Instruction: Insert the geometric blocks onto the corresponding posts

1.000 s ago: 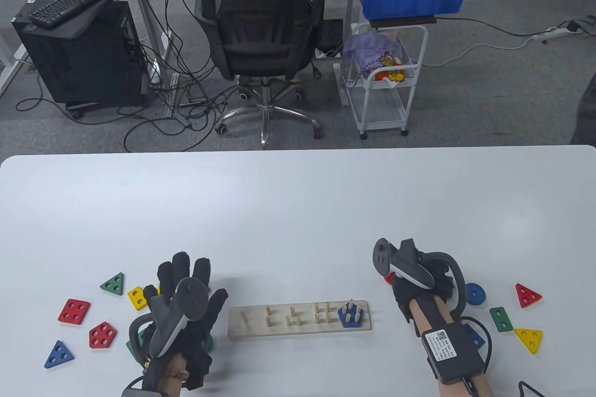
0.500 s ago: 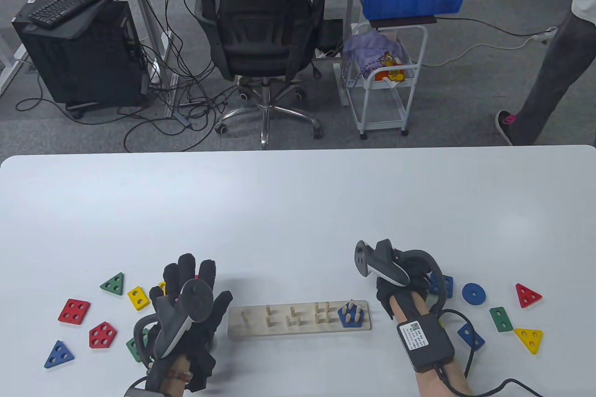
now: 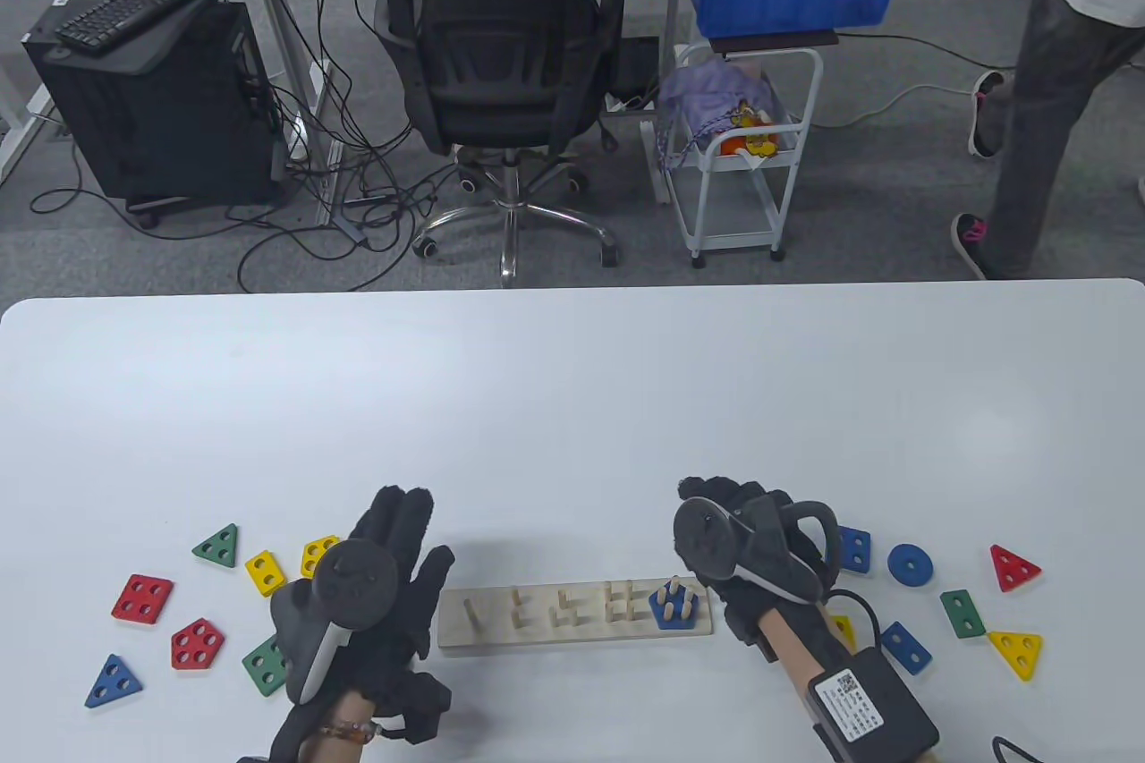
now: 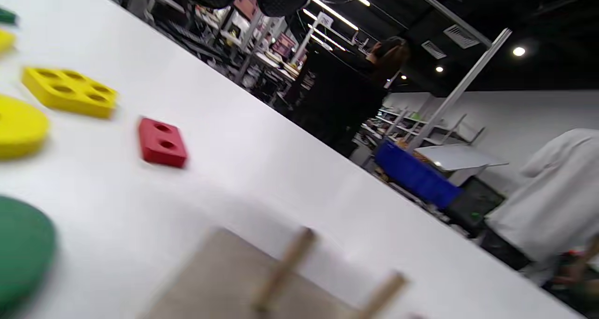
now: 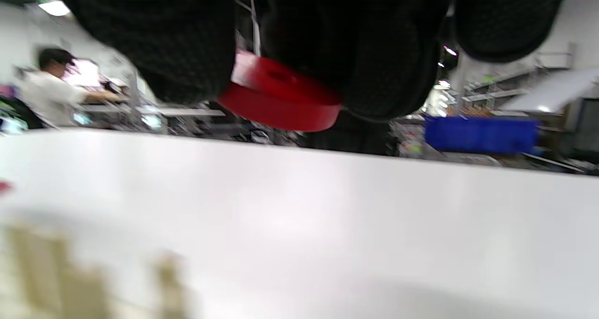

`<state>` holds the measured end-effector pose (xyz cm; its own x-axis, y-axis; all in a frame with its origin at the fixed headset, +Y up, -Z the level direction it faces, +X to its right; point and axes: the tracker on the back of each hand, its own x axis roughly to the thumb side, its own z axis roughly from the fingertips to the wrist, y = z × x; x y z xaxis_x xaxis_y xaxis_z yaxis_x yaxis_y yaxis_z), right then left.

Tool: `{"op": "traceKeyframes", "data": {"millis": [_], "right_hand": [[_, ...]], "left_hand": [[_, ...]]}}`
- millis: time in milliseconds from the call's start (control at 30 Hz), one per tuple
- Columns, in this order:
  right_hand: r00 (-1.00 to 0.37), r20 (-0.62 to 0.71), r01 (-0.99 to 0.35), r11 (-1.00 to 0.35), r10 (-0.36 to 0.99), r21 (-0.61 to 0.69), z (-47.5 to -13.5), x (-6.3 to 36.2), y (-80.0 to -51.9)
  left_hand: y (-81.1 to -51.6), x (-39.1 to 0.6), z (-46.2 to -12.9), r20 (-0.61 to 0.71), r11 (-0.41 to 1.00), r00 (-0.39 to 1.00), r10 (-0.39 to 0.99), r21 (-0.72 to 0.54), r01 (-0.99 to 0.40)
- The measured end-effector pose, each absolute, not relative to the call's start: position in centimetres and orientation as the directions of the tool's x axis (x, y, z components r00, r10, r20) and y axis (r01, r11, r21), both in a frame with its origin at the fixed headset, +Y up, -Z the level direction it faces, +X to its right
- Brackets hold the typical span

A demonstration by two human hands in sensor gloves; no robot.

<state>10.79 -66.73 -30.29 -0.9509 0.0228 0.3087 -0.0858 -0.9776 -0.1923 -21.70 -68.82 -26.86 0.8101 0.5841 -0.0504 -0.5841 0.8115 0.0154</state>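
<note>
1. The red round block is pinched in the right hand, above the tabletop by the peg board's right end.
2. A blue pentagon block sits on the rightmost posts.
3. The left hand, fingers straight, hovers at the board's left end.

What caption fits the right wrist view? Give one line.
Gloved fingers of the right hand pinch a red round block above the white table.

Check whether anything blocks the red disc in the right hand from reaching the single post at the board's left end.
Nothing lies on the board between them, but the right hand holding the red disc must cross the taller post groups, and the left hand hovers beside the single post, crowding it.
</note>
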Motion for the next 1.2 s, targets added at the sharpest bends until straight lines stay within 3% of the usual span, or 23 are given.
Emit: {"op": "traceKeyframes", "data": {"millis": [67, 133, 267, 400, 533, 700, 767, 900, 1033, 1133, 1200], "right_hand": [[-0.918, 0.392, -0.16, -0.961, 0.06, -0.226, -28.7, 9.5, -65.9], [-0.867, 0.485, -0.257, -0.938, 0.117, -0.233, -27.2, 8.0, -65.5], [-0.761, 0.619, -0.407, -0.886, 0.193, -0.224, -24.7, 5.4, -65.2], [-0.715, 0.668, -0.466, -0.852, 0.204, -0.238, -24.0, 4.0, -65.2], [-0.692, 0.667, -0.534, -0.818, 0.276, -0.214, -24.3, 3.8, -65.4], [-0.701, 0.666, -0.505, -0.837, 0.255, -0.211, -24.2, 3.6, -65.4], [-0.715, 0.652, -0.484, -0.852, 0.252, -0.201, -24.3, 3.9, -65.5], [-0.797, 0.557, -0.389, -0.903, 0.231, -0.182, -25.1, 7.0, -65.9], [-0.893, 0.444, -0.147, -0.98, 0.073, -0.133, -25.8, 11.3, -67.1], [-0.936, 0.347, 0.01, -0.992, -0.054, -0.126, -25.8, 14.0, -68.1], [-0.951, 0.3, 0.034, -0.991, -0.073, -0.132, -25.7, 15.4, -68.7]], "left_hand": [[-69.0, -20.4, -26.7, -0.004, 0.715, 0.719, 0.695, -0.097, -0.692], [-70.0, -18.4, -26.6, -0.009, 0.505, 0.536, 0.844, -0.323, -0.801], [-71.7, -15.4, -26.1, -0.156, 0.172, 0.308, 0.939, -0.562, -0.809], [-72.8, -15.1, -26.5, -0.202, 0.083, 0.252, 0.947, -0.601, -0.795], [-73.3, -15.3, -26.8, -0.26, -0.109, 0.079, 0.962, -0.636, -0.764], [-73.6, -15.7, -27.0, -0.28, -0.147, 0.034, 0.959, -0.598, -0.788], [-72.9, -16.3, -27.1, -0.231, -0.067, 0.08, 0.97, -0.568, -0.821], [-70.8, -18.9, -27.1, -0.05, 0.298, 0.34, 0.939, -0.377, -0.877], [-69.5, -20.8, -27.4, 0.031, 0.699, 0.712, 0.702, -0.223, -0.68], [-69.8, -20.9, -27.6, 0.045, 0.867, 0.875, 0.483, -0.164, -0.47], [-70.2, -20.5, -27.7, 0.057, 0.928, 0.933, 0.354, -0.149, -0.343]]}}
